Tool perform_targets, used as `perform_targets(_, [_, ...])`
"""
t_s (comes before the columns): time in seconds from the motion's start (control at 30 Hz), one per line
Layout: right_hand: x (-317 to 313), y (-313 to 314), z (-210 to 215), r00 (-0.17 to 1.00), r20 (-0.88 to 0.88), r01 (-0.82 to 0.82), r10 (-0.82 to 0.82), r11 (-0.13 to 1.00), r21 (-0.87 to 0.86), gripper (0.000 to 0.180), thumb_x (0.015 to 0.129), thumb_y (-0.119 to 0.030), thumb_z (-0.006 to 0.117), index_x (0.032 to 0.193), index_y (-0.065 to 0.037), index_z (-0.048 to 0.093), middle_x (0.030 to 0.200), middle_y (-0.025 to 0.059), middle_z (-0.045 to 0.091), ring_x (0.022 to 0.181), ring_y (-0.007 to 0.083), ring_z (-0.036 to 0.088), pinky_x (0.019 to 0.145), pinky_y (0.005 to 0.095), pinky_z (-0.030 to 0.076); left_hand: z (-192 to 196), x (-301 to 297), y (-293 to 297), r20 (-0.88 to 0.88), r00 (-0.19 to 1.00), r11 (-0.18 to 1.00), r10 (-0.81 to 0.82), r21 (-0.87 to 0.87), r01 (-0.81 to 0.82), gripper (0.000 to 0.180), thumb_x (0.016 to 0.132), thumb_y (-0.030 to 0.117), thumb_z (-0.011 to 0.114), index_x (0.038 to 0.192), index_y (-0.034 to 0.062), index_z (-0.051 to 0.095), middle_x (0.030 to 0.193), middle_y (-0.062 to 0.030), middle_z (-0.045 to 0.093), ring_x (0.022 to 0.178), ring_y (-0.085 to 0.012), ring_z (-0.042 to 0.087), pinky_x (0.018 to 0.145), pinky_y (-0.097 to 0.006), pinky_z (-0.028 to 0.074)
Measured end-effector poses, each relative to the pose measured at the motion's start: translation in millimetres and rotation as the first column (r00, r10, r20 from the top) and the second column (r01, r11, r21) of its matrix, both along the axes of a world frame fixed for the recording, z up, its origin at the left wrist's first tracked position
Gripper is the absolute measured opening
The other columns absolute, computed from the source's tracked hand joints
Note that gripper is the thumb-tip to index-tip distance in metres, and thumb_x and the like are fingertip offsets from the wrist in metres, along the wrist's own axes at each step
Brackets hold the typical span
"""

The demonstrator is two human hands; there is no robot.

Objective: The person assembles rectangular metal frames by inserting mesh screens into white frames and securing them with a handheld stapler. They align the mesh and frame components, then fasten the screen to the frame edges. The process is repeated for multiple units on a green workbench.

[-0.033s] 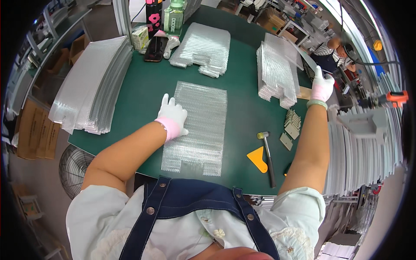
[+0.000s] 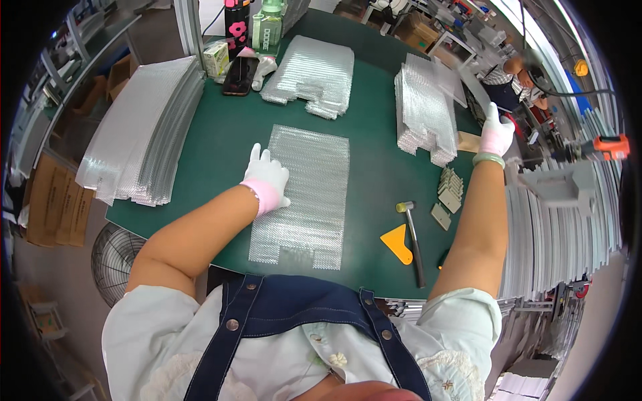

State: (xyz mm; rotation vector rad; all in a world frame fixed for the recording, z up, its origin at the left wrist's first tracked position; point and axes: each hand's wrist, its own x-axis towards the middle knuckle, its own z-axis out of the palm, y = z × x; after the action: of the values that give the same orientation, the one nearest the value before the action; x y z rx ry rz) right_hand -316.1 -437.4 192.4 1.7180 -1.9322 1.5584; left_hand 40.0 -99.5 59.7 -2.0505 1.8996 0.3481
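A clear, dimpled plastic sheet (image 2: 311,194) with a notch in its near edge lies flat on the green table (image 2: 374,174). My left hand (image 2: 267,179), in a white glove with a pink cuff, rests on its left side with fingers spread. My right hand (image 2: 496,134), gloved alike, is raised beyond the table's right side. Its fingers are closed on a thin, greyish translucent strip (image 2: 476,92) that reaches up and left toward a stack of dimpled sheets (image 2: 426,110). The strip's exact kind is unclear.
More dimpled sheets stand stacked at left (image 2: 144,127) and far middle (image 2: 311,73). A hammer (image 2: 414,244), a yellow scraper (image 2: 398,244) and small beige plates (image 2: 450,190) lie at right. Bottles (image 2: 269,30) and a phone (image 2: 239,75) stand behind. Another person (image 2: 508,83) is at far right.
Very little differs. The translucent strip at my right hand has shifted slightly and looks more blurred; my left hand keeps its place on the sheet.
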Motion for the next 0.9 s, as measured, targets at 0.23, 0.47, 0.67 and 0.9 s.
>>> perform_targets(0.23, [-45.8, 10.3, -7.8, 0.606, 0.695, -0.515, 0.388, 0.856, -0.029, 0.057, 0.092, -0.048, 0.069, 0.117, 0.003, 0.062, 0.112, 0.018, 0.069, 0.084, 0.0261, 0.071, 0.074, 0.0349, 0.057, -2.7, -9.0, -3.5, 0.072, 0.997, 1.0, 0.015, 0.007, -0.015, 0.072, 0.079, 0.06, 0.071, 0.131, 0.0097, 0.063, 0.137, -0.0161, 0.058, 0.144, -0.0401, 0.036, 0.123, -0.058, 0.01])
perform_targets(0.47, [-21.7, 76.5, -2.1, 0.578, 0.567, -0.649, 0.586, 0.752, -0.116, 0.053, 0.094, -0.038, 0.07, 0.118, 0.007, 0.059, 0.11, 0.0189, 0.067, 0.091, 0.0234, 0.067, 0.082, 0.0338, 0.055, -4.6, -3.3, 2.4, 0.036, 0.999, 0.999, 0.027, -0.039, -0.025, 0.078, 0.075, 0.061, 0.074, 0.133, 0.0107, 0.062, 0.134, -0.0165, 0.059, 0.142, -0.0399, 0.037, 0.121, -0.059, 0.012])
perform_targets(0.67, [57.1, 211.9, -23.5, 0.32, 0.488, -0.826, 0.812, 0.491, -0.277, 0.032, 0.093, -0.02, 0.069, 0.115, 0.001, 0.061, 0.108, 0.006, 0.065, 0.095, 0.0135, 0.062, 0.088, 0.0286, 0.052, 21.0, -26.3, 11.6, -0.061, 0.995, 0.959, 0.077, -0.268, -0.091, 0.093, 0.073, 0.06, 0.077, 0.144, 0.006, 0.05, 0.147, -0.0238, 0.046, 0.143, -0.0421, 0.035, 0.121, -0.057, 0.013])
perform_targets(0.9, [84.6, 343.0, -74.5, 0.348, -0.285, -0.935, 0.893, 0.311, -0.168, 0.071, 0.072, -0.037, 0.087, 0.125, -0.001, 0.057, 0.114, 0.017, 0.066, 0.104, 0.0387, 0.064, 0.099, 0.0468, 0.049, 79.9, -107.6, 83.6, -0.761, -0.384, 0.757, -0.523, -0.206, -0.62, 0.059, 0.099, 0.02, 0.062, 0.148, -0.0025, 0.038, 0.136, -0.0173, 0.055, 0.126, -0.024, 0.052, 0.11, -0.034, 0.04])
